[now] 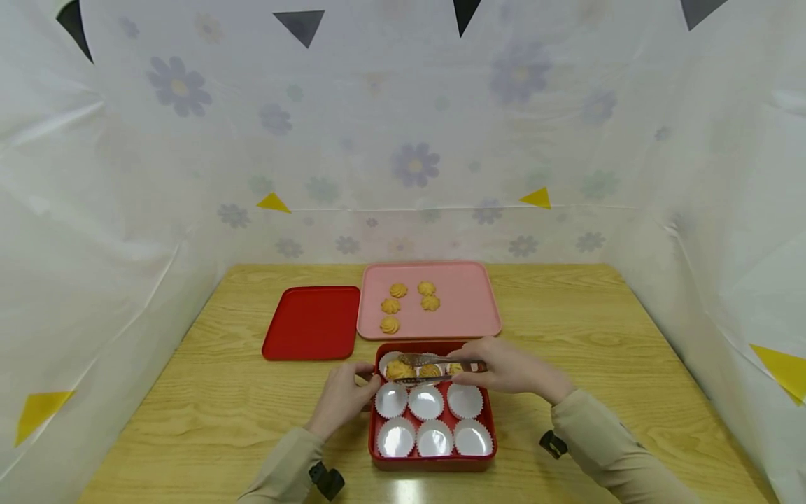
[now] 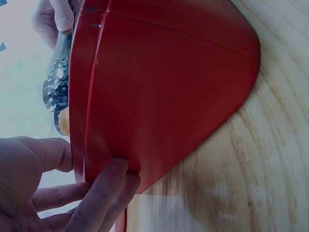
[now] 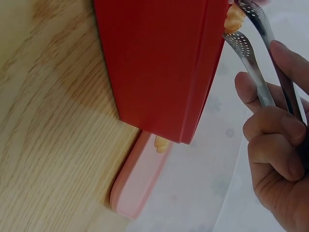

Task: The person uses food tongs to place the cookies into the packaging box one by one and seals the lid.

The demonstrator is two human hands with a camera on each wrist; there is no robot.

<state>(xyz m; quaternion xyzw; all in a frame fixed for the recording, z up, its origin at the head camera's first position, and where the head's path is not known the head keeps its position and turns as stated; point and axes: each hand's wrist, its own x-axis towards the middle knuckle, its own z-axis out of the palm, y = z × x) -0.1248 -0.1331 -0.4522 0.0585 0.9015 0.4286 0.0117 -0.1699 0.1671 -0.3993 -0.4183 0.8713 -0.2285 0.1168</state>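
Note:
My right hand (image 1: 500, 365) holds metal tongs (image 3: 263, 89) with perforated ends, reaching left over the back row of a red box (image 1: 434, 464). Between the tong ends is a golden swirled cookie (image 1: 398, 369), at the back-left paper cup. Two more cookies, the middle one (image 1: 429, 371) and one at the right partly hidden by the tongs, sit in the back row. White paper cups (image 1: 425, 402) in the middle and front rows hold nothing. My left hand (image 1: 343, 397) grips the box's left side near the back corner, fingers (image 2: 104, 193) against the outer wall.
Behind the box lies a pink tray (image 1: 469, 301) with several cookies (image 1: 390, 306) on its left half. A flat red tray (image 1: 313, 323) lies left of it on the wooden table (image 1: 567, 308). White flowered sheeting (image 1: 352, 140) hangs around the table's back and sides.

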